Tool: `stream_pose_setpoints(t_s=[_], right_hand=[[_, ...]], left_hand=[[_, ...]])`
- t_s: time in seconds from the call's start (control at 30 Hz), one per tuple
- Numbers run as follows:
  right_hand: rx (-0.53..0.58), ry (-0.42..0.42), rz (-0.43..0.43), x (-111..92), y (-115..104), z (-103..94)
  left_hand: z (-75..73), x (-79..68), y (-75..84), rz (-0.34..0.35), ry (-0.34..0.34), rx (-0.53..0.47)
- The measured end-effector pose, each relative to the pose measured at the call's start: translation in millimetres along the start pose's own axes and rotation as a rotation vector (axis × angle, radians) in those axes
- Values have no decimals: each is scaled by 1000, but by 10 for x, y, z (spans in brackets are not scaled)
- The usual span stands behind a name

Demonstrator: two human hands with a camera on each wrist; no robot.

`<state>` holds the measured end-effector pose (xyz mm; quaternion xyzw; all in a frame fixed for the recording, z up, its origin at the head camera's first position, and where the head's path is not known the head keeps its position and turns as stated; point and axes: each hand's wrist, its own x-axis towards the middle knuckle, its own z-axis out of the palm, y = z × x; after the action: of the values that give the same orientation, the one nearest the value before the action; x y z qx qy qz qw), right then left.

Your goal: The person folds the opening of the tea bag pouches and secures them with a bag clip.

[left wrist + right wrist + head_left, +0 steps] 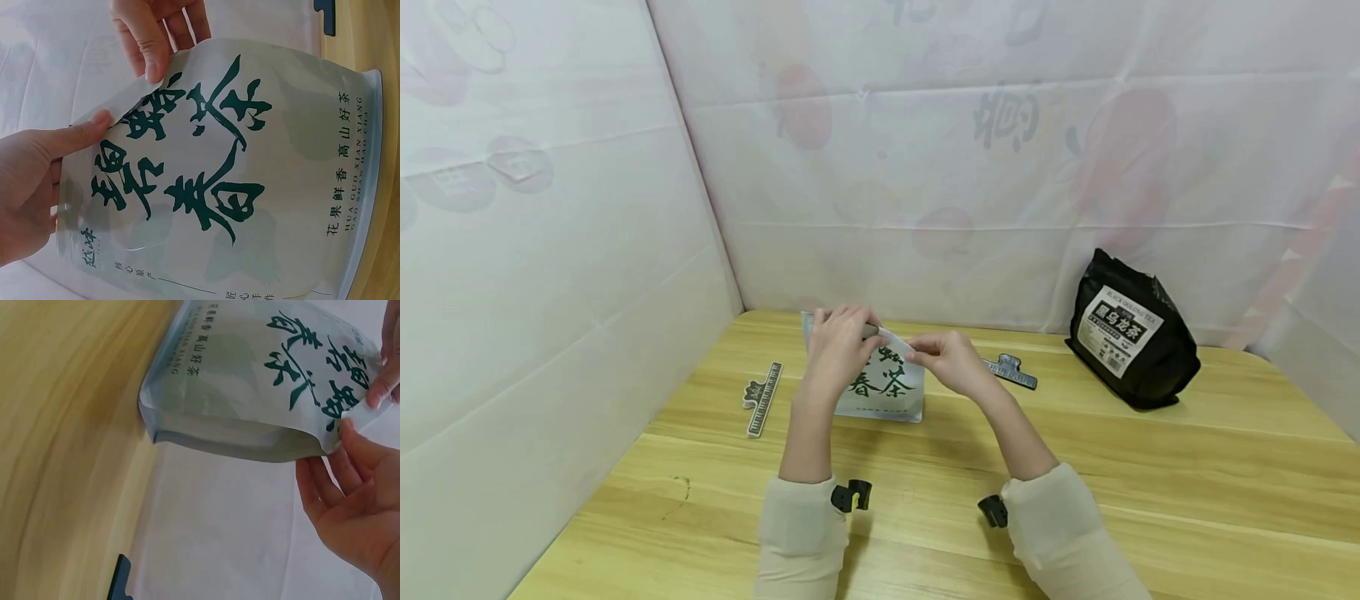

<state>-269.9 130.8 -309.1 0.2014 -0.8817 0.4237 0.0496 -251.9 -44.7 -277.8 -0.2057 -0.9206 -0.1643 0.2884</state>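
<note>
Toward the far edge of the pale yellow wood-grain desk [1150, 475], someone in cream sleeves [801, 533] has both hands on a pale grey-green pouch with bold dark green characters [887, 402]. It faces the person, base down at the desk, its top edge folded over into a narrow strip. The left hand [838, 350] pinches that fold, thumb in front and fingers behind; the right hand [953, 362] nips the other end of the strip between thumb and fingertips, near the corner. Off to the left, well apart from the pouch, lies a grey clip with a long, dark-marked bar [764, 402]; a second, darker clip with a similar bar [1013, 372] lies just beyond the right wrist, partly hidden by it. Farther right sits a plump black bag with a white-and-black label [1138, 333], tilted sideways, near a whitish cloth hanging with faded pink prints [910, 167].
</note>
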Motion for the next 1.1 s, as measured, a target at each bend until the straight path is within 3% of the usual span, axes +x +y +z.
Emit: stream_pose_setpoints(t_s=[0.2, 0.43, 0.7, 0.93, 1.1], right_hand=[[-29, -38, -30, -3, 4, -25], [-85, 47, 12, -3, 15, 0], [-69, 109, 18, 3, 28, 32], [-57, 116, 31, 7, 34, 32], [-61, 82, 39, 15, 31, 19]], left_hand=[[7, 4, 8, -11, 4, 11], [6, 1, 2, -5, -1, 1], [-19, -8, -8, 24, -11, -9], [-7, 5, -20, -58, -5, -13], [29, 25, -36, -70, 30, -14]])
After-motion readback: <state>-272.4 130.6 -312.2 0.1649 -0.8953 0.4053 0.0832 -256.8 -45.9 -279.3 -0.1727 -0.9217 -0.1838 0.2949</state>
